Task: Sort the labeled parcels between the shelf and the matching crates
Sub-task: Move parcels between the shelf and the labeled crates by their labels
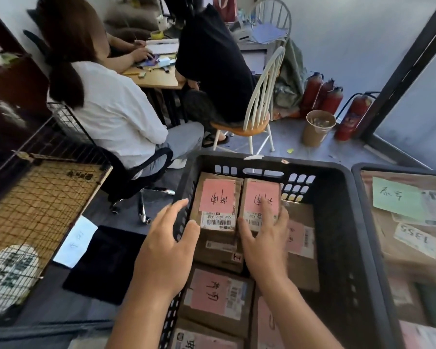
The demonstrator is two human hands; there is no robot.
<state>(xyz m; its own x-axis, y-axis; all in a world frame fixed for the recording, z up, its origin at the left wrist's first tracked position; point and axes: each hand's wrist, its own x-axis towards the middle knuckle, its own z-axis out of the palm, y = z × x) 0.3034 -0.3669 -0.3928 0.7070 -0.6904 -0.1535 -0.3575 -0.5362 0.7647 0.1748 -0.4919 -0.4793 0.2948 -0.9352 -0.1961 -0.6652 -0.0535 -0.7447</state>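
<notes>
Both hands reach into the black plastic crate [337, 222] at 6 o'clock. The left hand [168, 248], fingers spread and relaxed, hovers over the crate's left wall beside the left pink-labeled parcel [215, 205]. The right hand [264, 238] lies flat with straight fingers on the right pink-labeled parcel [259, 195]. At 3 o'clock, a second crate [363, 172] holds a green-labeled parcel [398, 200].
</notes>
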